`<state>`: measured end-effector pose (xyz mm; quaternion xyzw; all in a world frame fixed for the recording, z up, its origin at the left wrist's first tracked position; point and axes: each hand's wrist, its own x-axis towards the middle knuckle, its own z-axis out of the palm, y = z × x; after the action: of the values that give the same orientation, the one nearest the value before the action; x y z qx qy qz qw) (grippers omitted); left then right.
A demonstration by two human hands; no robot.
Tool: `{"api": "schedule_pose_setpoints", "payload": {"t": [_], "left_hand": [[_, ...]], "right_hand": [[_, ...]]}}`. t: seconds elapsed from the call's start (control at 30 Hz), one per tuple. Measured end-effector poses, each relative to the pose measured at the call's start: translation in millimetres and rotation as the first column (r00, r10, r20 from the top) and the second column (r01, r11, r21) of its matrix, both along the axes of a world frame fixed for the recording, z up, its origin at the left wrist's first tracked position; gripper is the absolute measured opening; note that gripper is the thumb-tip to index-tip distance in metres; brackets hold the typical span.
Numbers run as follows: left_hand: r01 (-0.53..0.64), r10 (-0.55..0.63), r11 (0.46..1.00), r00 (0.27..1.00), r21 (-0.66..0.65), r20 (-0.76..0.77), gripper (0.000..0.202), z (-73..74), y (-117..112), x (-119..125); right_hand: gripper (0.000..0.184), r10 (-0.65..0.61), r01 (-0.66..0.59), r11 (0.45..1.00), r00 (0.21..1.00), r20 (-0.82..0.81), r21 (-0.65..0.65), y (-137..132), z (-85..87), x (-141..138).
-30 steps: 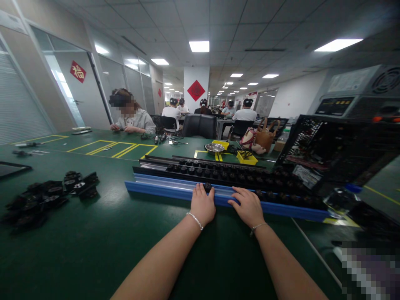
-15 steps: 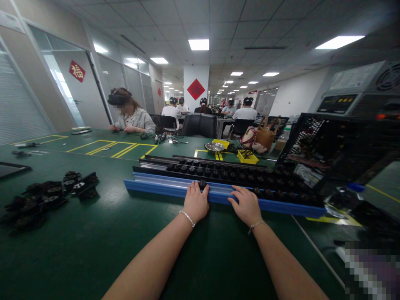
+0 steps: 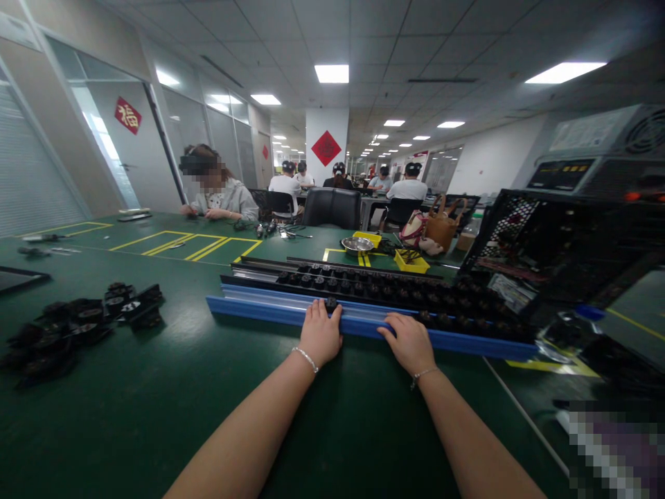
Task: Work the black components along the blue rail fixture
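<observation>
A long blue rail (image 3: 270, 313) with a channel lies across the green table in front of me. My left hand (image 3: 321, 336) is at its middle, with a small black round part (image 3: 331, 303) between thumb and fingers in the channel. Farther right, my right hand (image 3: 411, 341) holds the rail's front wall, fingers over the edge and thumb on the near side. Beyond it in the same channel sit several similar black wheel-like parts (image 3: 444, 321). Behind the blue rail, black rails (image 3: 249, 283) carry rows of such parts.
A heap of black parts (image 3: 67, 329) lies at the left. Behind the rails are a metal bowl (image 3: 357, 244) and a yellow tray (image 3: 413, 263). An open computer case (image 3: 551, 242) and a bottle with a blue cap (image 3: 571, 329) stand at the right. A co-worker (image 3: 221, 187) sits across the table.
My left hand has slid slightly left along the blue rail, and the small black part has shifted left with it. My right hand stays nearly in place on the rail.
</observation>
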<state>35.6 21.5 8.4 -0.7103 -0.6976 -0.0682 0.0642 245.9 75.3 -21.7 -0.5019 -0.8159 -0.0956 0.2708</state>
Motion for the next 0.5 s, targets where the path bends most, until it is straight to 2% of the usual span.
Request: {"api": "schedule_pose_setpoints", "payload": {"t": [0.2, 0.5], "left_hand": [[-0.001, 0.001, 0.999, 1.0, 0.033, -0.007, 0.068, -3.2, 1.7, -1.8], [-0.018, 0.018, 1.0, 1.0, 0.013, -0.011, 0.068, -1.2, -0.3, -0.5]], "right_hand": [[0.031, -0.015, 0.015, 1.0, 1.0, 0.0, -0.015, 2.3, 0.5, 0.9], [0.031, -0.022, 0.023, 1.0, 0.999, 0.025, -0.022, 2.1, 1.6, 0.8]]}}
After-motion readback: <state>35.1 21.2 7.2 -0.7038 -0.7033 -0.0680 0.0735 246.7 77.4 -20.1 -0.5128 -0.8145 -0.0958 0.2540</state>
